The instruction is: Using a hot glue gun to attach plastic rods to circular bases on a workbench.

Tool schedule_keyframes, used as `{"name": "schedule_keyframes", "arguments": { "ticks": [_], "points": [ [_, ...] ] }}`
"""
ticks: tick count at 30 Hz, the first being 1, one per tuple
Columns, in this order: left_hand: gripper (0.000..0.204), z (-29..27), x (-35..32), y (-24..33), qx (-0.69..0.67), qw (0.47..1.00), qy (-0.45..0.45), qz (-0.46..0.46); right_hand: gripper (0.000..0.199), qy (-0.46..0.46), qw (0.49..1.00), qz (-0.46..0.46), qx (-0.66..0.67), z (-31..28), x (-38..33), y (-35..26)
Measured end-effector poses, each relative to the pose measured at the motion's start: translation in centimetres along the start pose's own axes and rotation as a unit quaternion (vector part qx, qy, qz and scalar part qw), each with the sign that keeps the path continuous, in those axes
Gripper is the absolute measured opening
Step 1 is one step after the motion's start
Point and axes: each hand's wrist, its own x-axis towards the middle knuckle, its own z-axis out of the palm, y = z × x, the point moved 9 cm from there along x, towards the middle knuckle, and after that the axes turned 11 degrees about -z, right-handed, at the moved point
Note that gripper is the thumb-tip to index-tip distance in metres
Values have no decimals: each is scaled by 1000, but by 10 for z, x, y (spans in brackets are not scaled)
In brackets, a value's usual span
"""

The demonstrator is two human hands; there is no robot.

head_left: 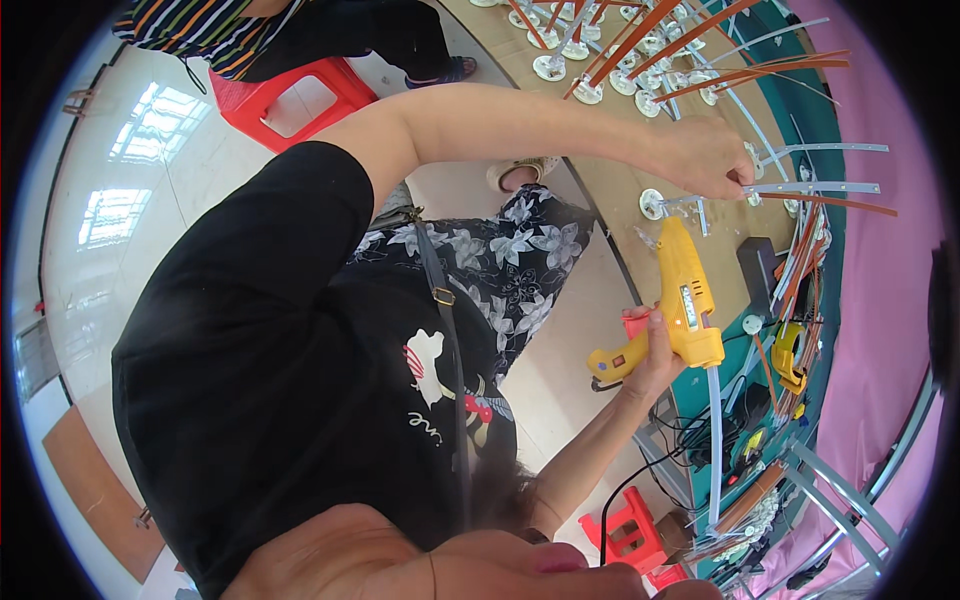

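My right hand point(655, 355) is wrapped round the handle of a yellow hot glue gun point(682, 270), its nozzle pointing to the far side of the bench. A long pale glue stick point(714, 430) runs out of the gun's back end. Close to the nozzle lies a clear round base point(651, 204) with a short pale strip beside it. Beyond the gun, my left hand point(705, 160) is closed, fingertips pinching a pale grey strip point(820, 188) with small dots along it. Its held end is partly hidden by the fingers. A brown strip point(840, 203) lies alongside.
Several round bases with brown and grey strips point(635, 45) stand on the brown worktop point(610, 165). A black box point(758, 265) and yellow tape dispenser point(790, 358) sit nearby. The black cable point(630, 480) hangs near a red stool point(632, 530). Another person point(335, 40) occupies a red stool point(290, 100).
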Motion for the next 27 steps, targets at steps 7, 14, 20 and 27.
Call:
{"name": "schedule_keyframes", "arguments": {
  "ticks": [7,14,20,27],
  "points": [
    [17,-1,1,-3,-3,1000,7,0,46,-5,1000,15,-5,3,5,-7],
    [17,0,-1,-4,-16,1000,-2,-15,43,-2,1000,27,-16,6,7,-11],
    [20,0,0,-7,-5,999,-26,-38,40,-18,999,23,-23,9,8,-12],
    [20,-2,-1,-8,-9,999,-24,-37,45,-16,1000,20,-15,10,8,-10]
  ]
}}
